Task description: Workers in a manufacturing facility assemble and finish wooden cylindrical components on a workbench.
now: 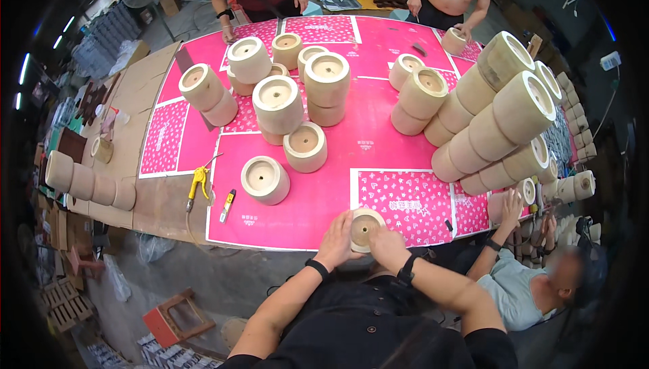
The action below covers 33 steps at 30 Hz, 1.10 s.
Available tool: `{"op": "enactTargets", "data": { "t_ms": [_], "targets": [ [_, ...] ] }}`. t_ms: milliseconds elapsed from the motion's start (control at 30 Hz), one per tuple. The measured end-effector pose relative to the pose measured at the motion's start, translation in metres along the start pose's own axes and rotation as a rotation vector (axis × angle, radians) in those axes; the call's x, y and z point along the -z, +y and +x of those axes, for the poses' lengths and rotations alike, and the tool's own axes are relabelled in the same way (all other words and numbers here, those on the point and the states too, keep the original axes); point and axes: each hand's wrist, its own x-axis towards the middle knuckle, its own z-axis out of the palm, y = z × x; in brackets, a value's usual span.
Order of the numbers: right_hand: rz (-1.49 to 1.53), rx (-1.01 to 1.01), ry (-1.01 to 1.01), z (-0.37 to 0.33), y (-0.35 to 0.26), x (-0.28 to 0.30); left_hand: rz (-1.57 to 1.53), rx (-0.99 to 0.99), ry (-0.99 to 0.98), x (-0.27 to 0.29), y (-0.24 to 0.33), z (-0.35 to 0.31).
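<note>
Close in front of me at the table's near edge is a round pale wooden block [366, 224], hollowed on top with a small dark hole in the middle. My left hand [336, 242] wraps around its left side. My right hand [390, 246] is closed against its right rim; whatever its fingers hold is hidden. Beyond the block, to the left, stands a similar hollowed block [265, 180] with another [305, 146] behind it. A yellow-handled utility knife [228, 205] lies farther left, beside a yellow air blow gun [198, 183] with a hose.
Tall stacks of wooden blocks [497, 119] lean at the right, and more stacks [278, 107] stand left of centre on the pink-covered table [378, 139]. Co-workers stand at the far side; another person [520, 281] sits close at right. A red stool [169, 325] is on the floor.
</note>
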Motion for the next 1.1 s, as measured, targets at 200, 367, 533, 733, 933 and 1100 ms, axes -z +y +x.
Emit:
{"op": "enactTargets", "data": {
  "t_ms": [200, 367, 533, 733, 933, 1100],
  "targets": [
    [0.601, -0.207, -0.046, 0.003, -0.018, -0.062, 0.021, 0.009, 0.111, -0.024, -0.002, -0.010],
    [1.586, -0.962, 0.164, 0.004, -0.031, -0.019, -0.041, 0.185, 0.000, -0.023, 0.031, -0.008],
    [1.863, -1.143, -0.024, -0.014, -0.019, 0.005, -0.093, 0.154, -0.350, 0.018, 0.005, 0.027],
    [2.065, -1.258, 0.315, 0.007, -0.037, -0.010, -0.215, -0.152, -0.174, -0.005, -0.004, 0.020],
    [0.882, -0.749, 0.471, 0.022, -0.031, -0.102, -0.119, -0.100, -0.064, -0.031, 0.008, 0.007],
    [0.484, -0.171, 0.119, 0.000, -0.030, -0.004, 0.018, -0.143, 0.026, -0.043, -0.021, -0.002]
  ]
}}
